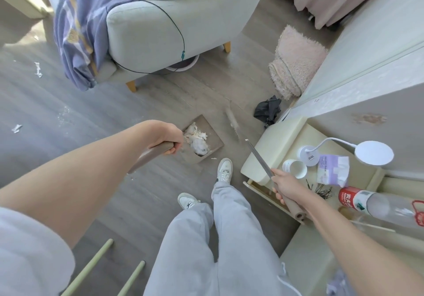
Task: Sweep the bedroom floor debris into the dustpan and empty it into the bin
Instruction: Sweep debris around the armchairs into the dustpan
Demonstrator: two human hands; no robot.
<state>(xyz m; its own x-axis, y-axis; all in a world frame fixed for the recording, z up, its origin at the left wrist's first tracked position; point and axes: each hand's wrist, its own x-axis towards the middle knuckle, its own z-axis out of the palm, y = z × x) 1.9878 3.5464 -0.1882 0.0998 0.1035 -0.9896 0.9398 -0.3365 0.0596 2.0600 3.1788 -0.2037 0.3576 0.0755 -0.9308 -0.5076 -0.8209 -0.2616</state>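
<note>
A taupe dustpan (212, 143) sits on the grey floor in front of my feet, holding a heap of white paper debris (196, 139). My left hand (167, 136) grips the dustpan's long taupe handle (149, 155). My right hand (285, 186) grips the broom's handle (260, 158), whose blurred brush head (231, 121) is just right of the pan. One small white scrap (213, 158) lies at the pan's near edge. More white scraps (38, 69) lie on the floor at far left. No bin is in view.
A pale armchair (165, 27) draped with a lilac blanket stands behind the pan. A cream bedside table (259, 158) with a lamp, jar, tissue pack and bottle is at right. A pink rug (296, 64) and a dark cloth (268, 111) lie by the bed.
</note>
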